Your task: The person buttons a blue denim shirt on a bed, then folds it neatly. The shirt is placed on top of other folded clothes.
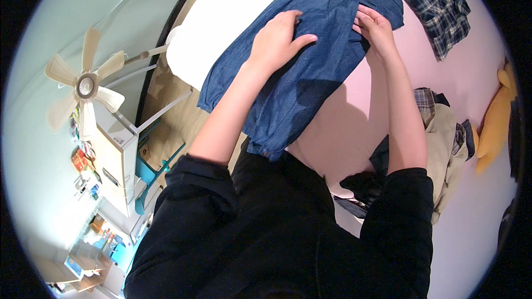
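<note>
A blue denim shirt lies across the bed, with its far end cut off by the top of the view. Two cuffs point toward me; the nearer cuff bears a button and reaches my black clothing. My left hand is over the middle of the shirt, thumb and fingers spread, gripping nothing. At the shirt's right side, my right hand has a raised fold of the denim at its thumb and fingertips. Part of the shirt is hidden under my left forearm.
A folded plaid shirt lies on the pink bed sheet at the upper right. Beige clothing and dark clothing are heaped beyond my right arm. A fan and a desk stand to the left, beside a white surface.
</note>
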